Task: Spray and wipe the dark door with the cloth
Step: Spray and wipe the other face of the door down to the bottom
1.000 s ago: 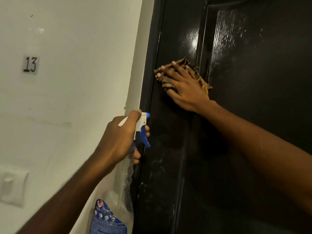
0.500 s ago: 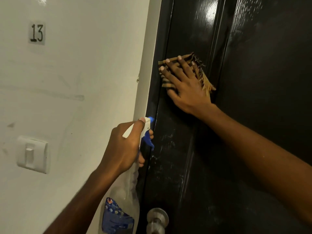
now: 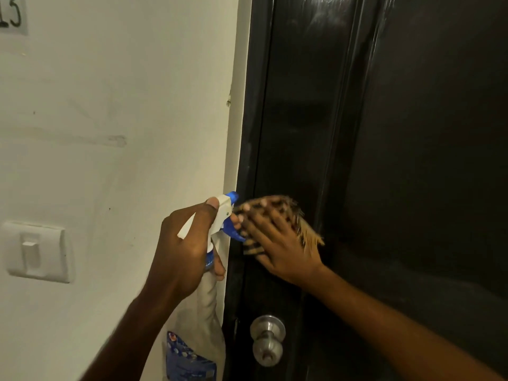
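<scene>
Here right hand (image 3: 280, 250) presses cloth (image 3: 309, 233) on door (image 3: 412, 133); left hand (image 3: 182, 251) grips bottle (image 3: 204, 312).

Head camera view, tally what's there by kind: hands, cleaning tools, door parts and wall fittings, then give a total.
Hands: 2, left hand, right hand.
Cleaning tools: 2, clear spray bottle with white-and-blue trigger, striped fringed cloth.
Door parts: 2, glossy dark door, round silver metal doorknob.
Wall fittings: 2, white plastic light switch, paper number label.
Total: 8.

The cloth (image 3: 308, 235) lay against the door (image 3: 412, 160), above the knob (image 3: 268, 339); the spray bottle (image 3: 202, 312) was just left, before the wall (image 3: 110, 105).
</scene>
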